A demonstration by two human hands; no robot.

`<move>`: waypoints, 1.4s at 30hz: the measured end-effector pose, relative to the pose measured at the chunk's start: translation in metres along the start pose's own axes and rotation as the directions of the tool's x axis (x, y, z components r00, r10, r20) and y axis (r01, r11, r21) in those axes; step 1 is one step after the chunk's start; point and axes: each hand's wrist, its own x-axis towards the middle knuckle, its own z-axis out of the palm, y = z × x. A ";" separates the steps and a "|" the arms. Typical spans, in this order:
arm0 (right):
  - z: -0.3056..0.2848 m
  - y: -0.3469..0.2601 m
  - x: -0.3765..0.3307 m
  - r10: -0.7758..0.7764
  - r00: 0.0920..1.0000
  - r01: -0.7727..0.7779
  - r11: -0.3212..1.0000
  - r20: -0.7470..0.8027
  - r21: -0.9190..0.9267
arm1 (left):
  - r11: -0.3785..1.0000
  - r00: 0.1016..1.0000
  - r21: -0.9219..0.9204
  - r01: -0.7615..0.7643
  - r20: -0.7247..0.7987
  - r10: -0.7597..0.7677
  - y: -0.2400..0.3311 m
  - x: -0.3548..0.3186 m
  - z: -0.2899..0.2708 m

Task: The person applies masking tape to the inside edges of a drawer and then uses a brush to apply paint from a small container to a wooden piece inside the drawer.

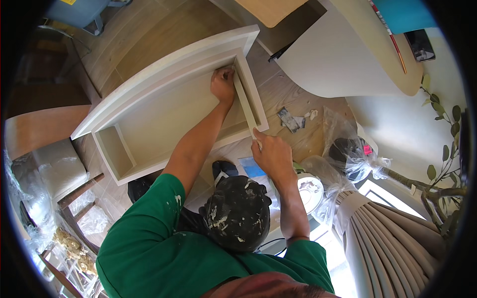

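Observation:
A cream-painted drawer (pixel 169 107) with a wide front panel (pixel 164 64) on its far side lies face up before me. A narrow pale strip (pixel 245 102) runs along its right inner side, from the far corner past the near edge. My left hand (pixel 223 87) reaches across the drawer into the far right corner, fingers closed in a pinch at the strip's far end. At the near right corner, my right hand (pixel 274 153) grips the strip's near end between thumb and fingers. The left fingertips are partly hidden.
A paint-spattered black knee pad (pixel 237 213) is below the drawer. Scraps (pixel 291 120) litter the wooden floor at right, near plastic wrap (pixel 338 134) and a tied curtain (pixel 382 233). A curved table (pixel 367 49) stands far right, plastic-covered furniture (pixel 54 169) at left.

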 end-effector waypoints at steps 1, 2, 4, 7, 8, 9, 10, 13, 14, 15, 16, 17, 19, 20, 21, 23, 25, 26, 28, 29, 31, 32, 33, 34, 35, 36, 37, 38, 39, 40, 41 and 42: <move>0.000 0.000 0.000 -0.003 1.000 0.003 1.000 -0.005 -0.001 | 1.000 1.000 0.005 0.010 0.005 -0.010 0.000 0.001 0.000; 0.001 0.000 0.000 -0.006 1.000 0.006 1.000 -0.010 -0.001 | 1.000 1.000 0.010 0.020 0.010 -0.020 -0.001 0.001 0.000; 0.002 0.001 0.000 -0.006 1.000 0.006 1.000 -0.010 -0.002 | 1.000 1.000 0.011 0.019 0.016 -0.020 0.000 0.001 -0.001; 0.002 0.002 -0.001 -0.011 1.000 0.011 1.000 -0.021 -0.001 | 0.999 0.999 0.022 0.031 0.013 -0.031 0.001 0.000 0.000; 0.002 0.002 -0.001 -0.012 1.000 0.012 1.000 -0.027 0.000 | 0.999 0.999 0.027 0.036 0.011 -0.036 0.001 0.000 0.000; 0.002 0.002 -0.001 -0.017 0.999 0.017 1.000 -0.029 -0.002 | 0.999 0.999 0.027 0.032 0.008 -0.032 0.000 0.000 0.001; 0.002 0.002 -0.001 -0.022 0.999 0.022 1.000 -0.031 -0.004 | 0.999 1.000 0.028 0.028 0.006 -0.028 -0.002 0.001 0.001; 0.001 0.001 -0.001 -0.024 0.999 0.024 1.000 -0.033 -0.005 | 0.999 1.000 0.037 0.019 -0.003 -0.019 -0.002 0.000 0.002; 0.000 0.000 -0.001 -0.023 0.999 0.023 1.000 -0.032 -0.004 | 0.999 1.000 0.042 0.016 -0.007 -0.016 -0.002 0.000 0.002; 0.000 0.001 -0.001 -0.020 0.999 0.020 1.000 -0.033 -0.003 | 0.999 1.000 0.038 0.017 -0.005 -0.017 -0.001 0.000 0.002; 0.000 0.001 -0.001 -0.018 0.999 0.018 1.000 -0.034 -0.001 | 0.999 1.000 0.034 0.019 -0.003 -0.019 0.000 0.000 0.002; 0.000 0.001 -0.001 -0.015 0.999 0.015 1.000 -0.035 0.001 | 0.999 1.000 0.030 0.020 -0.001 -0.020 0.001 0.000 0.002; 0.000 0.001 -0.001 -0.021 0.999 0.021 1.000 -0.041 0.004 | 1.000 1.000 0.024 0.018 -0.001 -0.018 -0.001 0.000 0.003; 0.000 0.001 -0.001 -0.024 0.999 0.024 1.000 -0.044 0.005 | 1.000 1.000 0.021 0.017 -0.001 -0.017 -0.002 0.000 0.003; 0.000 0.001 -0.001 -0.025 0.999 0.025 1.000 -0.045 0.006 | 1.000 1.000 0.027 0.010 -0.003 -0.010 -0.002 0.000 0.004; 0.000 0.002 -0.001 -0.027 0.999 0.027 1.000 -0.047 0.006 | 0.999 1.000 0.040 -0.003 -0.005 0.003 -0.003 0.000 0.004; 0.001 0.003 -0.001 -0.028 0.998 0.029 1.000 -0.054 0.010 | 0.999 1.000 0.045 -0.014 -0.014 0.014 -0.002 -0.001 0.004; 0.002 0.003 -0.001 -0.029 0.998 0.030 0.999 -0.058 0.013 | 0.999 1.000 0.048 -0.019 -0.018 0.020 -0.002 -0.001 0.004; 0.002 0.003 -0.001 -0.023 0.998 0.024 1.000 -0.053 0.010 | 0.999 1.000 0.049 0.004 -0.005 -0.003 -0.002 -0.001 0.004; 0.002 0.004 -0.001 -0.020 0.999 0.021 1.000 -0.050 0.009 | 0.999 1.000 0.049 0.015 0.001 -0.015 -0.001 -0.001 0.004; 0.003 0.004 -0.001 -0.016 0.999 0.016 1.000 -0.042 0.009 | 0.999 1.000 0.038 0.021 0.000 -0.021 -0.001 -0.001 0.003; 0.003 0.004 -0.001 -0.014 0.999 0.014 1.000 -0.038 0.009 | 0.999 1.000 0.033 0.025 0.000 -0.025 -0.001 -0.001 0.003; 0.003 0.004 -0.001 -0.013 0.999 0.013 1.000 -0.039 0.010 | 0.999 1.000 0.037 0.019 -0.008 -0.019 0.000 -0.001 0.003; 0.003 0.004 -0.001 -0.011 0.999 0.012 1.000 -0.039 0.011 | 0.999 1.000 0.042 0.014 -0.015 -0.014 0.001 -0.001 0.003; 0.003 0.004 -0.001 -0.010 0.999 0.011 1.000 -0.040 0.012 | 0.999 1.000 0.046 0.009 -0.023 -0.008 0.002 -0.001 0.003; 0.003 0.004 -0.001 -0.011 0.999 0.011 1.000 -0.037 0.009 | 0.999 1.000 0.040 0.003 -0.023 -0.002 0.002 -0.002 0.002; 0.002 0.004 -0.001 -0.011 0.999 0.011 1.000 -0.035 0.006 | 0.999 1.000 0.034 -0.003 -0.024 0.003 0.002 -0.002 0.002; 0.002 0.003 -0.001 -0.011 0.999 0.011 1.000 -0.032 0.003 | 1.000 1.000 0.028 -0.008 -0.024 0.009 0.002 -0.002 0.002; 0.001 0.003 -0.001 0.004 0.999 -0.003 1.000 -0.032 0.021 | 1.000 1.000 0.029 -0.002 -0.022 0.002 0.002 -0.002 0.002; 0.000 0.002 -0.001 0.019 0.999 -0.017 0.999 -0.031 0.039 | 1.000 1.000 0.031 0.005 -0.019 -0.004 0.003 -0.002 0.002; 0.000 0.001 -0.001 0.034 0.999 -0.032 0.998 -0.030 0.057 | 0.999 1.000 0.033 0.011 -0.017 -0.011 0.003 -0.002 0.003; 0.000 0.001 0.000 0.036 0.999 -0.035 0.998 -0.028 0.058 | 1.000 1.000 0.029 0.011 -0.021 -0.011 0.003 -0.003 0.004</move>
